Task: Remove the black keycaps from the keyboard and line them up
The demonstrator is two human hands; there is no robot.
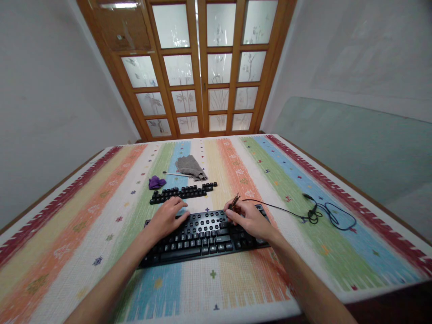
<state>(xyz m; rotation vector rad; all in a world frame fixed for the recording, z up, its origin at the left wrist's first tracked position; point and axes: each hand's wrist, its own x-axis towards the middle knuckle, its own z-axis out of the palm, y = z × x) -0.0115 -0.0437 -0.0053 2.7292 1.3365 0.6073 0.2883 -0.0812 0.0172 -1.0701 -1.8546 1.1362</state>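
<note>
A black keyboard point(189, 238) lies crosswise in front of me. Its upper rows show bare sockets where keycaps have been removed, while lower rows and the right side still carry caps. My left hand point(168, 217) rests over the keyboard's upper left part, fingers stretched and thumb apart, holding nothing visible. Above the right part, my right hand point(248, 218) is closed around a small dark tool point(235, 200) with a thin tip pointing up; its exact kind is unclear. Behind the keyboard, removed black keycaps point(178, 194) stand in rows.
Farther back lie a purple cloth point(156, 182), a grey cloth point(191, 167) and a thin white stick point(173, 174) with a dark end. A black cable point(332, 216) lies coiled on the right. A striped tablecloth point(212, 297) covers the table; wood-framed glass doors point(199, 90) stand beyond.
</note>
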